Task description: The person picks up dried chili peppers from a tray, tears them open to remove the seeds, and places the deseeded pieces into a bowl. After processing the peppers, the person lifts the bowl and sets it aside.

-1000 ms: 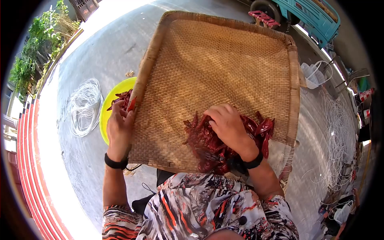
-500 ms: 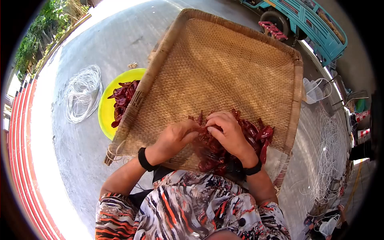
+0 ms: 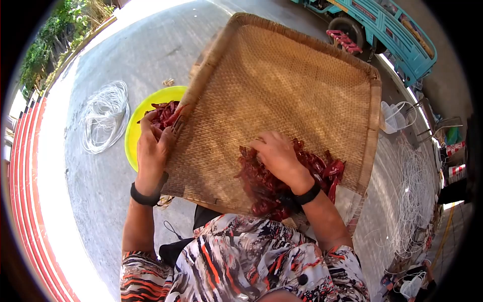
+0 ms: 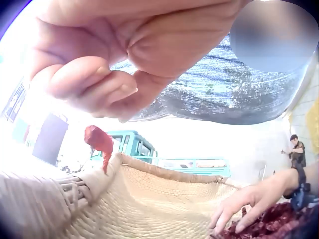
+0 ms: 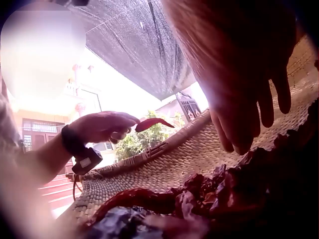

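At the left edge of a large, square, tan woven tray (image 3: 282, 80) with a thick rolled rim, the person's left hand (image 3: 151, 155) has loosely bent fingers, and a single slender red chilli (image 5: 154, 123) sits just at their tips. The pictures do not tell whether the fingers pinch it or whether it is free of them. In the right wrist view its long axis lies nearly level, pointing away from the fingertips towards the rim.

The right hand (image 3: 280, 160) has its fingers extended and slightly apart, reaching down over a heap of glossy, wrinkled dark red chillies (image 3: 264, 186) at the tray's near side; no chilli can be seen gripped there.

The relation that matters most is this: the heap lies directly beneath the right fingers and well apart from the left ones, while the round, bright yellow plate (image 3: 132, 143), outside the left rim, lies just beside the left hand. The right hand is therefore nearer the heap, the left nearer the plate, which bears more dark red chillies (image 3: 163, 111).

Farther out, a coil of thin white cord (image 3: 105, 118) rests on the grey concrete floor (image 3: 95, 211), and a teal cargo vehicle (image 3: 397, 45) stands beyond the tray's far right corner.
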### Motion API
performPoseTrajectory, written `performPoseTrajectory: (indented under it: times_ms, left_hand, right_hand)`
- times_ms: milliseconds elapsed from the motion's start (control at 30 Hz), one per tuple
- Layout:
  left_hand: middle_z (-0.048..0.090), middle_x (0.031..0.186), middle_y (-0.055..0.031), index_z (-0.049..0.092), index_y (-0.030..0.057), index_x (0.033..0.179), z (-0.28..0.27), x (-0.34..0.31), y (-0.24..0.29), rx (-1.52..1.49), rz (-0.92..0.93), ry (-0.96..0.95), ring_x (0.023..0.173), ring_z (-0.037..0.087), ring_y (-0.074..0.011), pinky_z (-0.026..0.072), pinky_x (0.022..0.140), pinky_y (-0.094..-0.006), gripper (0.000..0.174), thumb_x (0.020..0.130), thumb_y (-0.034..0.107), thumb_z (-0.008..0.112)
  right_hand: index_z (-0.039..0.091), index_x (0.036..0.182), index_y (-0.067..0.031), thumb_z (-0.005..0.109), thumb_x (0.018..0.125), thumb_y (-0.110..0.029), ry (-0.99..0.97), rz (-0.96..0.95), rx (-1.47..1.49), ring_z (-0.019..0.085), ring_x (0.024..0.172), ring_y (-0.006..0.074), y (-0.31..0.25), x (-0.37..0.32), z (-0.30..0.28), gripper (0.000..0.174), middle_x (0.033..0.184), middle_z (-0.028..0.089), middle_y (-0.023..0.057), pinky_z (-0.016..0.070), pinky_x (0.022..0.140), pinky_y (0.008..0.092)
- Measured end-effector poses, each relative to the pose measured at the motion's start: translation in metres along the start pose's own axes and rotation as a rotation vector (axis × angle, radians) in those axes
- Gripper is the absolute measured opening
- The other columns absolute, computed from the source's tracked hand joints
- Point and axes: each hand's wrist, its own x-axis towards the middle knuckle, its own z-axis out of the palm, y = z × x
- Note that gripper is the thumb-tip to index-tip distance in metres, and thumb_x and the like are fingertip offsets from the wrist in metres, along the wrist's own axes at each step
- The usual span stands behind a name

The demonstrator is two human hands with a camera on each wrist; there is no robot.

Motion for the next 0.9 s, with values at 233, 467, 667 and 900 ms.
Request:
performPoseTrajectory:
  times_ms: [233, 467, 667, 900]
  left_hand:
    - [0.051, 0.066, -0.0073, 0.059, 0.0019, 0.119, 0.019, -0.031, 0.012, -0.108, 0.073, -0.506, 0.060, 0.051, -0.0186, 0.0432, 0.059, -0.0331, 0.032, 0.089, 0.010, 0.066]
    - [0.062, 0.073, -0.0131, 0.060, 0.0028, 0.109, 0.065, -0.046, 0.030, -0.286, 0.218, -0.609, 0.069, 0.064, -0.0300, 0.0488, 0.064, -0.0385, 0.025, 0.089, 0.016, 0.067]
    - [0.062, 0.074, -0.0125, 0.061, 0.0013, 0.100, 0.064, -0.044, 0.019, -0.231, 0.236, -0.501, 0.068, 0.061, -0.0250, 0.0476, 0.063, -0.0357, 0.016, 0.092, 0.015, 0.065]
    - [0.051, 0.074, 0.0004, 0.057, 0.0014, 0.118, 0.006, -0.008, -0.002, -0.043, -0.003, 0.037, 0.066, 0.047, -0.0078, 0.0403, 0.060, -0.0257, 0.027, 0.094, 0.012, 0.062]
  right_hand:
    - [0.065, 0.094, -0.0105, 0.072, 0.075, -0.007, -0.118, 0.033, 0.003, 0.053, 0.107, 0.0304, 0.003, 0.007, 0.005, 0.021, 0.100, 0.060, 0.0087, 0.0429, 0.091, 0.0433]
    - [0.062, 0.089, -0.0057, 0.073, 0.080, -0.012, -0.159, 0.205, 0.454, 0.062, 0.084, 0.0318, -0.034, 0.005, -0.028, 0.016, 0.083, 0.065, 0.0100, 0.0450, 0.084, 0.0430]
    - [0.064, 0.089, -0.0063, 0.073, 0.081, -0.015, -0.089, 0.217, 0.496, 0.061, 0.091, 0.0310, -0.041, 0.005, -0.028, 0.015, 0.090, 0.065, 0.0114, 0.0436, 0.086, 0.0428]
    - [0.067, 0.089, -0.0102, 0.073, 0.079, -0.016, -0.129, 0.096, -0.018, 0.054, 0.103, 0.0288, -0.018, -0.009, 0.004, 0.013, 0.096, 0.060, 0.0084, 0.0364, 0.096, 0.0447]
